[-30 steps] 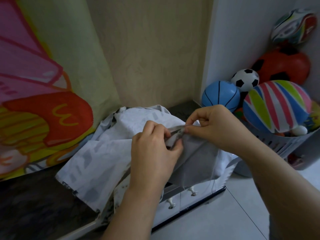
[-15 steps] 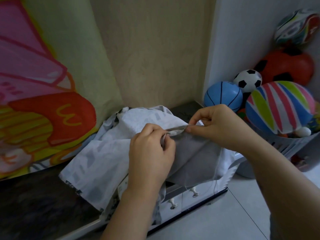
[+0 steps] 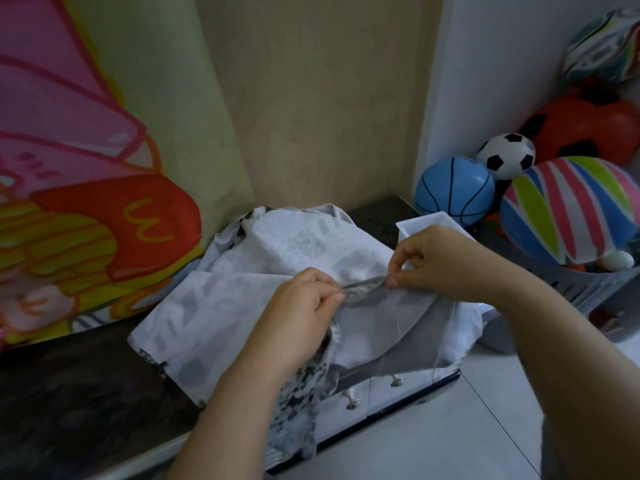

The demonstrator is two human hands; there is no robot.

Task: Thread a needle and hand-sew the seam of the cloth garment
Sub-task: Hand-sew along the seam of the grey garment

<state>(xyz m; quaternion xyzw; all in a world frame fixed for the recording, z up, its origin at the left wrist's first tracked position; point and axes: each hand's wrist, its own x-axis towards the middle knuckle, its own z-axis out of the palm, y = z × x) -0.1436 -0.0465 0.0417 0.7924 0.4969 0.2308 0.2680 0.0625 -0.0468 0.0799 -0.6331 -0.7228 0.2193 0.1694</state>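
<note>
On the far left, the bright printed hanging [image 3: 104,220] and the dark bench [image 3: 69,393] look as they did a second ago. The garment [image 3: 225,306], pale with grey print, still lies heaped on the bench, with its near edge draped over the front.

My left hand [image 3: 301,313] has its fingers curled, thumb and forefinger pinching one end of the seam [image 3: 363,284]. A second ago my two hands were almost fingertip to fingertip there. Now they have drawn apart, and a short run of the folded edge is stretched tight between them, lifted just clear of the cloth beneath.

My right hand [image 3: 440,261] pinches the other end of that run in the same way, and it has moved to the right. A white box [image 3: 426,221] now shows behind it, near the blue ball [image 3: 455,190].

I take this as laying the seam out straight so a stitch can go in. I cannot make out a needle or thread in either hand, so I cannot tell whether sewing has properly begun.
</note>
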